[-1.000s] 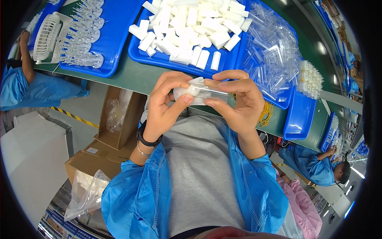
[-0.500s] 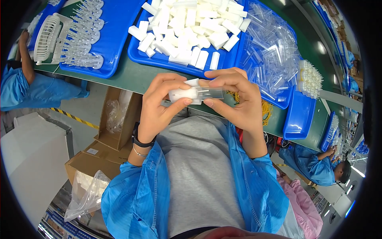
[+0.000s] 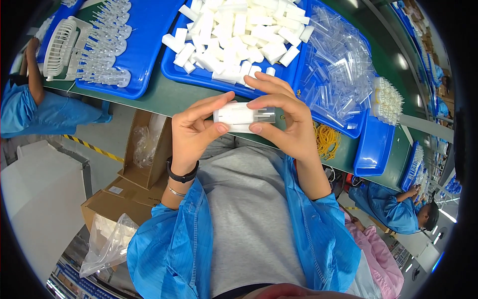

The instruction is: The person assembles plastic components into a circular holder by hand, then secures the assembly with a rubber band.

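Pinching: left hand [image 3: 190, 130] and right hand [image 3: 291, 122], each partly closed on one white piece [image 3: 236, 116] with clear sleeve [image 3: 267, 115], nearside of the blue tray [image 3: 193, 78]; bare strip of counter [image 3: 167, 93] along the tray's near edge.

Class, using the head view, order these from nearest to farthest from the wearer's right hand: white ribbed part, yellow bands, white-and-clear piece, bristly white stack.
From the right hand:
1. white-and-clear piece: touching it
2. yellow bands: just to its right
3. bristly white stack: farther right
4. white ribbed part: far upper left
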Motion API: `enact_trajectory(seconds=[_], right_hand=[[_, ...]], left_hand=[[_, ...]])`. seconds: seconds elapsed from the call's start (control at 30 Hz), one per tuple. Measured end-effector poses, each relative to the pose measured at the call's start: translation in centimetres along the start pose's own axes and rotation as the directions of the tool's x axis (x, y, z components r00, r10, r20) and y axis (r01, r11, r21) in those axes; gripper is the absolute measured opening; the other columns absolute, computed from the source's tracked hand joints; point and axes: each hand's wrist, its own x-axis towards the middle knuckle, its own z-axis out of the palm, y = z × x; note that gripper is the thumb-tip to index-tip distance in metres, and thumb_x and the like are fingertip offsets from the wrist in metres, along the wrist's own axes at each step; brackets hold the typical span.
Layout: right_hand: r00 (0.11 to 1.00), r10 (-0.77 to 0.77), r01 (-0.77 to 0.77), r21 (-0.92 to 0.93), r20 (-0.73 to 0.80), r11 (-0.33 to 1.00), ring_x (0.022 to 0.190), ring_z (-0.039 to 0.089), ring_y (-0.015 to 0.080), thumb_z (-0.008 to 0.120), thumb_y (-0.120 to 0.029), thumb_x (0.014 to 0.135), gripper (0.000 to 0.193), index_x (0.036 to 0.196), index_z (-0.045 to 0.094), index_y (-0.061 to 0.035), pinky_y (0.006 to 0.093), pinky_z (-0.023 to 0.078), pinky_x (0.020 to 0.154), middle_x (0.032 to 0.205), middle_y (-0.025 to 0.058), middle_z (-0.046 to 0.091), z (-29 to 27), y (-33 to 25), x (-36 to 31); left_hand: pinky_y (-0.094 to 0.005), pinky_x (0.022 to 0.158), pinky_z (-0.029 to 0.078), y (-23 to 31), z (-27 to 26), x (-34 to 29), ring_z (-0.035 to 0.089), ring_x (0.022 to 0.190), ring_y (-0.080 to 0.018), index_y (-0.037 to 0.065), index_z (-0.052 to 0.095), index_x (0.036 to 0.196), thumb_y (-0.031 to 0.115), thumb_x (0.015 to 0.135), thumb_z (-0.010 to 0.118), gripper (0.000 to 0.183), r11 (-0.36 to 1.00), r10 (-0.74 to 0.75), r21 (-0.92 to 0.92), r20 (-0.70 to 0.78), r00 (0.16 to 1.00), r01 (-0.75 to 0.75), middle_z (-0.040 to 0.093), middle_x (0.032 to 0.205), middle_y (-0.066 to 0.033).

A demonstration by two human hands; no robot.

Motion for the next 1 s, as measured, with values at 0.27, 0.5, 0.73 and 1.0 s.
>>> enact_trajectory(seconds=[0.27, 0.5, 0.73, 1.0], right_hand=[[0.997, -0.014, 0.006, -0.098, -0.072, 0.995, 0.119, 0.047, 0.0294, 0.073, -0.011, 0.069, 0.028, 0.096, 0.068, -0.0092, 0.0413, 0.033, 0.1, 0.117, 0.0087, 0.061, -1.3, 0.2, -0.4], [1.0, 0.014, -0.014, 0.029, 0.008, 0.999, 0.123, 0.044, 0.0293, 0.072, -0.006, 0.068, 0.028, 0.096, 0.069, -0.0073, 0.0407, 0.035, 0.1, 0.115, 0.0113, 0.062, -0.1, 0.1, -0.6], [0.991, 0.115, -0.129, 0.285, 0.064, 0.95, 0.123, 0.045, 0.0279, 0.069, 0.0, 0.071, 0.029, 0.1, 0.067, -0.0029, 0.0391, 0.036, 0.101, 0.114, 0.0163, 0.061, 0.5, 0.0, -0.7], [0.971, 0.239, -0.221, 0.462, 0.021, 0.859, 0.116, 0.052, 0.0236, 0.062, 0.005, 0.077, 0.028, 0.105, 0.063, -0.0008, 0.0314, 0.042, 0.096, 0.121, 0.0176, 0.056, 1.3, -0.4, -1.1]], left_hand=[[-0.0363, 0.085, 0.053, 0.2, 0.1, 0.0, 0.055, 0.109, -0.0274, -0.003, 0.056, 0.117, 0.004, 0.08, 0.065, 0.038, 0.931, -0.187, -0.326, -0.044, 0.981, 0.163, 0.053, 0.122, -0.0228], [-0.0357, 0.09, 0.048, -0.7, 0.0, -0.4, 0.057, 0.106, -0.0256, -0.002, 0.059, 0.113, 0.007, 0.081, 0.065, 0.033, 0.987, -0.057, -0.152, -0.01, 0.998, 0.055, 0.057, 0.116, -0.0214], [-0.0344, 0.089, 0.048, -0.8, -0.2, -0.5, 0.058, 0.106, -0.025, -0.001, 0.06, 0.112, 0.005, 0.082, 0.064, 0.031, 0.985, -0.048, -0.164, 0.005, 0.999, 0.048, 0.057, 0.116, -0.0216], [-0.0323, 0.087, 0.049, -0.5, 0.3, -0.1, 0.057, 0.106, -0.0237, -0.003, 0.057, 0.115, 0.002, 0.082, 0.063, 0.034, 0.976, -0.114, -0.188, -0.014, 0.993, 0.11, 0.056, 0.117, -0.02]])
